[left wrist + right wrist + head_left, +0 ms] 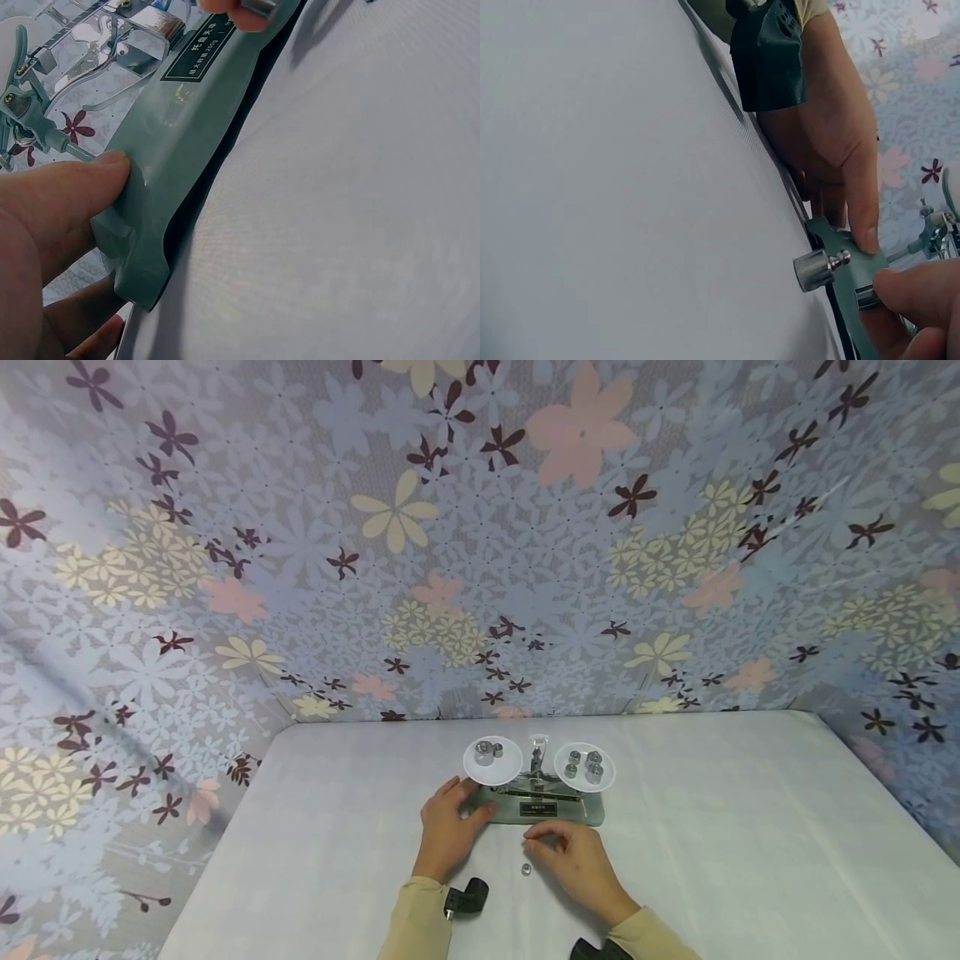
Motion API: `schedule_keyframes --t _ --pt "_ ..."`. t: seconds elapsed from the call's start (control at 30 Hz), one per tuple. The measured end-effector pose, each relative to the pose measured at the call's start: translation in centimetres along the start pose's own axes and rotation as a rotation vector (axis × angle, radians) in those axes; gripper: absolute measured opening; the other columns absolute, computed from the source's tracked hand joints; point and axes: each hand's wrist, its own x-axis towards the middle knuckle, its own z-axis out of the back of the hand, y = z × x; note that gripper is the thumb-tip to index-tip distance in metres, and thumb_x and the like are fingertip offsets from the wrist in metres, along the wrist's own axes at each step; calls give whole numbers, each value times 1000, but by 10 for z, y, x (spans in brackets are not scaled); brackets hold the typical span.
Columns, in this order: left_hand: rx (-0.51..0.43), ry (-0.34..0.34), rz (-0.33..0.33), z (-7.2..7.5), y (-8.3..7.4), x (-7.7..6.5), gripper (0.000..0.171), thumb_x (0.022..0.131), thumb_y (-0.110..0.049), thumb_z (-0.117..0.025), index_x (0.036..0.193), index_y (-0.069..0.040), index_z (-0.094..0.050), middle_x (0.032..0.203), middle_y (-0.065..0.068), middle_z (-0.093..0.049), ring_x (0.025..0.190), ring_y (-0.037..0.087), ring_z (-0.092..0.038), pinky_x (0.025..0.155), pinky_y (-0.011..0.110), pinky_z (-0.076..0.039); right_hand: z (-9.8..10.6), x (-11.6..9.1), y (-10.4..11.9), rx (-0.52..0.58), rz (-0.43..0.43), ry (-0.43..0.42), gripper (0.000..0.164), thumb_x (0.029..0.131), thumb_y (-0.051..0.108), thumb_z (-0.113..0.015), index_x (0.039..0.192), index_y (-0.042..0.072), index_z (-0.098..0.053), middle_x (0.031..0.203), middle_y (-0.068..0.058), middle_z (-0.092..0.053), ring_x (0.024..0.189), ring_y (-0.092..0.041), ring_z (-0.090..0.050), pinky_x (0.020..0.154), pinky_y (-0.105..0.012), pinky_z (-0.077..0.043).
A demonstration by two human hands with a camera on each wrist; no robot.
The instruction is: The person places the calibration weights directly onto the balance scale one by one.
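Note:
A green balance scale (577,812) with two white pans stands on the table. My left hand (446,827) grips the left end of its base, thumb (105,176) on top and fingers around the end. In front of the base, my right hand (577,860) pinches a small metal weight (868,298) between thumb and fingers. Another knobbed weight (527,869) stands on the table just below that hand. Metal weights (484,752) sit on the left pan (498,774). The right pan (608,767) carries several more.
A white cloth (750,827) covers the table. Flowered fabric (450,568) rises behind the table and along both sides. Black camera mounts (468,896) are strapped to both wrists, below beige sleeves (420,918).

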Motion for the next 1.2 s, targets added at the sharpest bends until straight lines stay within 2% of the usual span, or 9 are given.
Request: schedule_keyframes --t 0.17,0.43,0.8,1.0,1.2 --pt "2 -4 -12 -1 1 0 43 87 -29 -73 126 -12 -70 127 9 -69 134 36 -49 109 66 -25 2 -1 4 23 31 -9 13 81 5 -80 86 16 -78 59 7 -50 47 -2 -36 45 -19 -29" --pt "10 -7 -19 -1 0 1 43 87 -27 -73 126 -11 -70 127 10 -69 133 36 -50 107 67 -26 3 -2 9 34 38 -27 16 81 4 -80 87 19 -78 53 8 -43 47 -2 -35 45 -19 -29" --pt "31 -25 -40 -2 4 1 42 87 -30 -73 126 -14 -70 126 8 -70 131 36 -52 106 66 -29 7 -2 22 21 81 -52 14 81 6 -82 88 17 -78 56 6 -45 49 -3 -38 45 -20 -32" --pt "21 -17 -30 -2 3 0 41 88 -30 -73 126 -14 -70 127 8 -69 133 36 -51 107 66 -27 9 0 30 8 101 -50 11 82 7 -81 91 14 -78 65 8 -55 50 -4 -38 46 -21 -32" --pt "28 -14 -32 -2 4 0 41 88 -31 -73 126 -15 -69 127 8 -69 133 36 -50 107 66 -27 11 2 36 0 150 -65 11 83 9 -81 92 14 -79 65 7 -53 51 -3 -40 46 -21 -33"
